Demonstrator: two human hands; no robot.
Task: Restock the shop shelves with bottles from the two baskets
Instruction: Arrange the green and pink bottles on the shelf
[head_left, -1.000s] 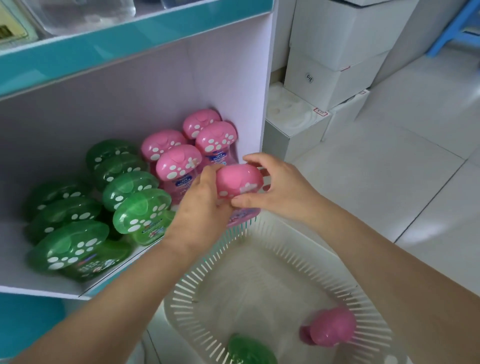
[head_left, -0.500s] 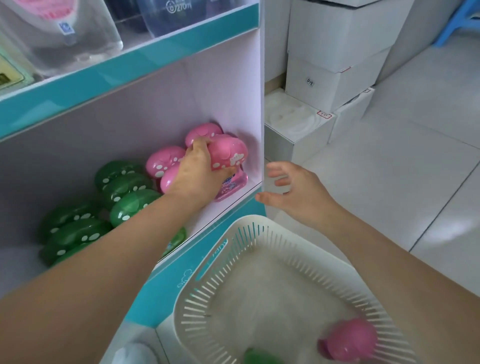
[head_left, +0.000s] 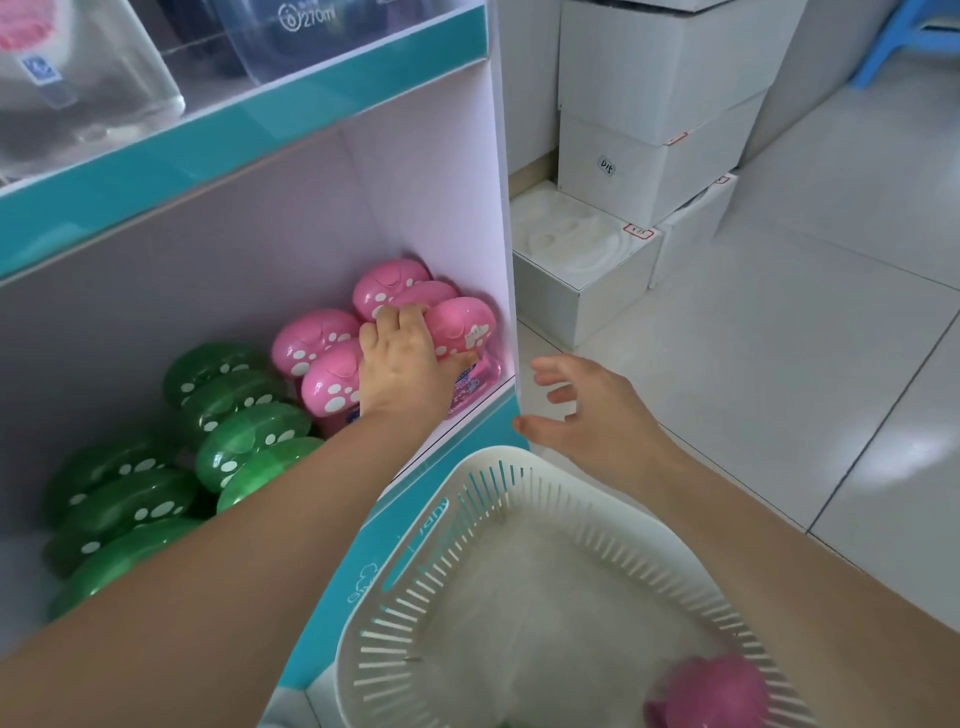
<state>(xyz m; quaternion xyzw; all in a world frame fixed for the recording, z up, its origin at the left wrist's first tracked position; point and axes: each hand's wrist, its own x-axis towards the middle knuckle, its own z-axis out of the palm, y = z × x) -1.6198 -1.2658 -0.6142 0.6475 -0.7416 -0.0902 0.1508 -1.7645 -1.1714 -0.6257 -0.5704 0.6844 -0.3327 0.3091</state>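
On your left hand the fingers clasp the pink bottle at the shelf's right end, more pink bottles just beside them, while your right hand hovers released, fingers spread and holding nothing, just above the white basket's rim.

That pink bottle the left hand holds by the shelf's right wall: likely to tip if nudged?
The pink bottle looks top-heavy, wide cap over narrower body, so a push could tip it. The side wall and neighbouring pink bottles probably steady it. Its glossy cap may slip in the left hand.
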